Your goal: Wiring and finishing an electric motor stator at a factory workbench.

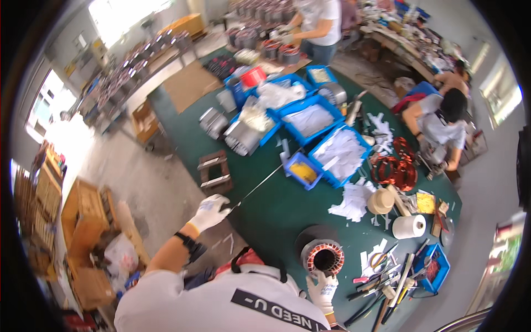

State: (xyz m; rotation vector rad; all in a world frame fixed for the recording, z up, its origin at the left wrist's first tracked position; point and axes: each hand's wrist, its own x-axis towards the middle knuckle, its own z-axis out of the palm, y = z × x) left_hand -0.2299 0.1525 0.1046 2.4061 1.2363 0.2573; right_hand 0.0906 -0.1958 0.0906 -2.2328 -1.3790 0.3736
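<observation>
My left hand [208,214], in a white glove, reaches over the table's left edge. Its fingertips close at the near end of a thin white cord [260,185], which runs straight toward a small blue box [303,170] with yellow pieces inside. In front of me on the table lies a dark motor stator [313,241], its open bore and ring of orange-red windings facing me. My gloved right hand [322,291] grips the stator's near rim, fingers at the lower edge of the bore.
Blue bins [311,120] of white paper pieces stand mid-table. To the right are copper coils [394,170], a white thread spool [409,226], scattered hand tools [387,285] and a blue tray [433,269]. A wooden frame [214,170] lies left. Other people work at the far side and right.
</observation>
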